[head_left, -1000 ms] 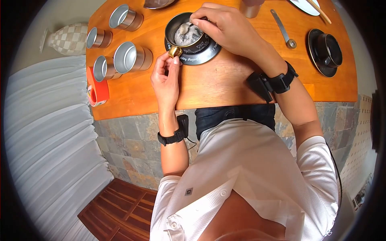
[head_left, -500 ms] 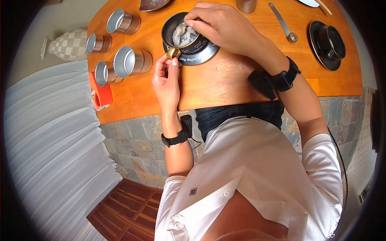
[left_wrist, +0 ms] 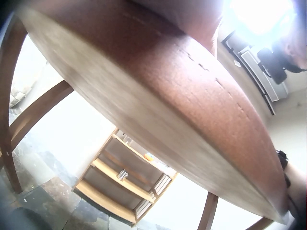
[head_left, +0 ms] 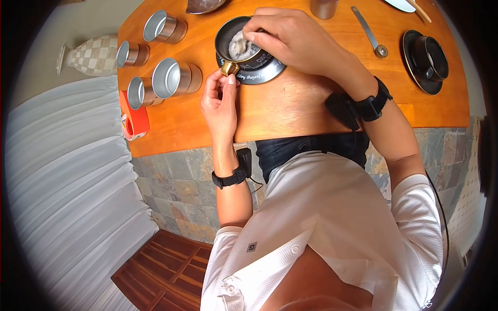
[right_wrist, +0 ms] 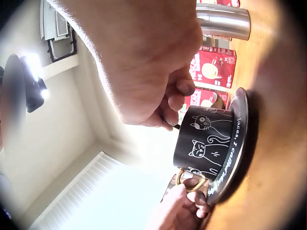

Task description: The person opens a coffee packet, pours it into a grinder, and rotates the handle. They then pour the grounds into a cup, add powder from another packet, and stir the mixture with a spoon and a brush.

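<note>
On a matching black saucer (head_left: 262, 75) stands a black cup (right_wrist: 204, 139) with white cat drawings, holding pale, whitish contents (head_left: 250, 52). My left hand (head_left: 221, 106) pinches the cup's gold handle (head_left: 230, 68) between thumb and fingers. Over the rim, my right hand (head_left: 290, 37) pinches a spoon (head_left: 240, 47) whose bowl sits in the pale contents. Its handle is mostly hidden by my fingers. In the left wrist view the hand is out of sight, with the table edge (left_wrist: 158, 105) filling the middle.
Several metal cups (head_left: 171, 78) stand at the left, near a red tape dispenser (head_left: 136, 116). To the right lie a measuring spoon (head_left: 371, 33) and another black cup (head_left: 434, 58) on its saucer. Red boxes (right_wrist: 216, 69) and a metal cylinder (right_wrist: 230, 21) appear behind the cup.
The spoon bowl has shifted inside the cup, toward the handle side. My left hand keeps its pinch on the handle. The head view has shifted a little.
</note>
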Motion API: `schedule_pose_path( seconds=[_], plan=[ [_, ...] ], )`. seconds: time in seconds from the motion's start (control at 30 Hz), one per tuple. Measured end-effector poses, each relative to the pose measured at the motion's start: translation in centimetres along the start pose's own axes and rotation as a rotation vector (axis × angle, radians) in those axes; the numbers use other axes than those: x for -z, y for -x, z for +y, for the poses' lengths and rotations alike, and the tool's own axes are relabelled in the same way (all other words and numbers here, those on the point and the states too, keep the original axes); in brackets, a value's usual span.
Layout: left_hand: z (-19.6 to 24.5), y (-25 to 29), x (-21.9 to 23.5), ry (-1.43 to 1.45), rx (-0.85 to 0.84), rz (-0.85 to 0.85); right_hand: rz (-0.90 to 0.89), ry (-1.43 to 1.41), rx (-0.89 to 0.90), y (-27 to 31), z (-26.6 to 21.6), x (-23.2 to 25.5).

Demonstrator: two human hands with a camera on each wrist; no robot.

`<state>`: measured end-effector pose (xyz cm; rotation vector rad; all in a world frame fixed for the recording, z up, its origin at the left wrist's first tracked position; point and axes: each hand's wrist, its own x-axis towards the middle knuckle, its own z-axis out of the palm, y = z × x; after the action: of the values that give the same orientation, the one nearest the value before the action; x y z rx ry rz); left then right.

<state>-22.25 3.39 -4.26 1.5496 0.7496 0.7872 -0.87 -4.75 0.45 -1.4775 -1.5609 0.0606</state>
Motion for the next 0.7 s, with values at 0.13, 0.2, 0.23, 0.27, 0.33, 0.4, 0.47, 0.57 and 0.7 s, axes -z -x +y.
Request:
schedule_pose_path(
  seconds=[0.13, 0.2, 0.23, 0.27, 0.33, 0.4, 0.47, 0.57, 0.7],
  plan=[
    [0.00, -0.03, 0.06, -0.009, -0.001, -0.002, -0.040, -0.058, 0.039, -0.01, -0.17, -0.41],
    [-0.11, -0.07, 0.06, -0.003, -0.004, -0.001, -0.038, -0.062, 0.052, 0.04, 0.01, -0.62],
    [-0.16, -0.04, 0.08, 0.003, -0.005, -0.002, -0.008, -0.046, 0.038, 0.12, 0.26, -0.76],
    [-0.18, 0.04, 0.13, 0.002, -0.004, -0.001, 0.024, -0.031, 0.024, 0.23, 0.36, -0.85],
    [-0.12, -0.04, 0.06, -0.005, 0.000, 0.003, 0.022, -0.014, 0.024, 0.13, 0.19, -0.46],
    [-0.13, -0.01, 0.10, -0.005, 0.005, 0.005, 0.022, 0.004, 0.024, 0.01, -0.08, -0.23],
    [-0.06, -0.04, 0.10, -0.004, 0.013, 0.006, -0.060, -0.056, 0.037, -0.02, -0.30, -0.21],
    [-0.02, 0.01, 0.03, 0.019, 0.022, 0.004, -0.045, -0.029, 0.055, 0.07, -0.18, -0.61],
    [0.14, -0.01, -0.05, -0.009, 0.014, 0.009, 0.029, 0.011, 0.029, 0.12, 0.45, -0.45]
  ],
)
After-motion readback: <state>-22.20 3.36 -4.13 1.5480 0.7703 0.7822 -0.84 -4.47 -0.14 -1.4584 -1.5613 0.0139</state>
